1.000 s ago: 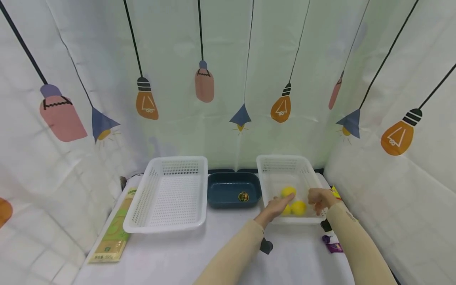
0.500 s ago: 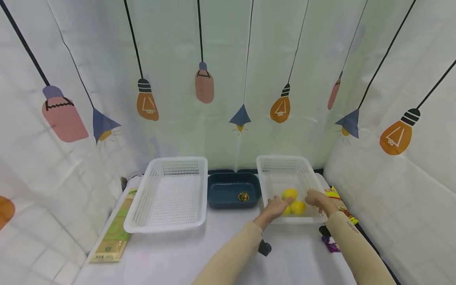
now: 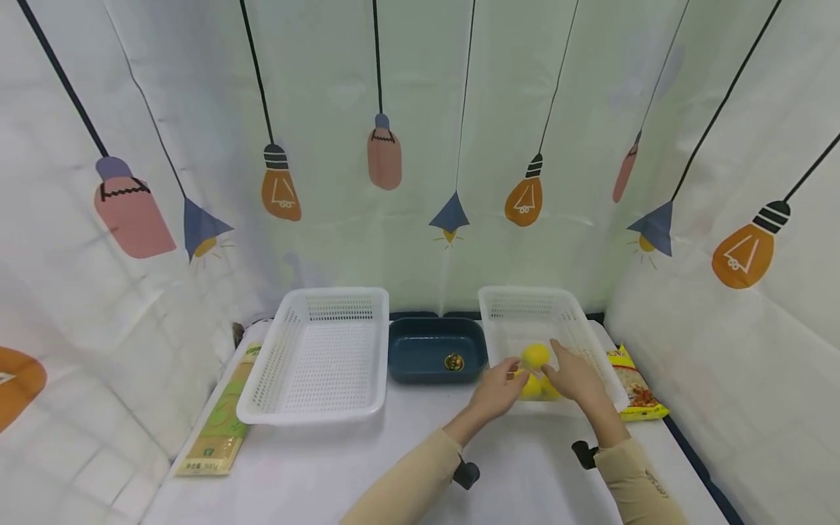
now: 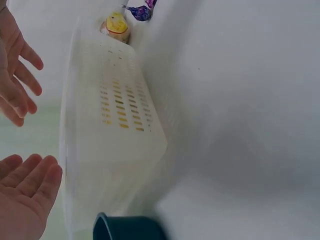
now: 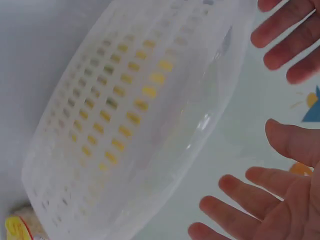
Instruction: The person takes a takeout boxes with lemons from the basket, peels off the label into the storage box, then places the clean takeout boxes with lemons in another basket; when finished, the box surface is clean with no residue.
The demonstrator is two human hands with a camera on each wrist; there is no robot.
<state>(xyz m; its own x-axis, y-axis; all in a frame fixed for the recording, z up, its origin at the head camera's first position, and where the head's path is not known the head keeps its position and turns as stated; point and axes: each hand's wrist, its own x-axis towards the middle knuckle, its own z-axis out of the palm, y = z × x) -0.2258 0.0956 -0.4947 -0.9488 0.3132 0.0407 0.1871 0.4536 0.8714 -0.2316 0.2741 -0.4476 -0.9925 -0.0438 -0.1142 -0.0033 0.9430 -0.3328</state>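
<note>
Several yellow lemons (image 3: 535,356) lie in the front half of the right white basket (image 3: 525,293). My left hand (image 3: 495,388) hangs over the basket's front left corner, fingers relaxed, near the lemons. Over the front right part is my right hand (image 3: 579,375), its fingers spread and pointing toward the lemons. In the left wrist view both hands show nothing in them, fingers apart, close to the basket's rim. Through the slots of the basket wall (image 5: 75,150) in the right wrist view, yellow shows. The hands partly cover the lemons in the head view.
A dark blue dish (image 3: 420,378) with a small gold-patterned item (image 3: 454,362) stands between the baskets. Left of it is another white basket (image 3: 328,364). A green-gold packet (image 3: 219,430) lies far left, a yellow snack bag (image 3: 633,386) right, a purple packet (image 4: 140,12) near it.
My right hand has uncurled and come down and left from the basket's right side. The left hand has drawn slightly back. The lemons stay in the basket; the head view has shifted slightly.
</note>
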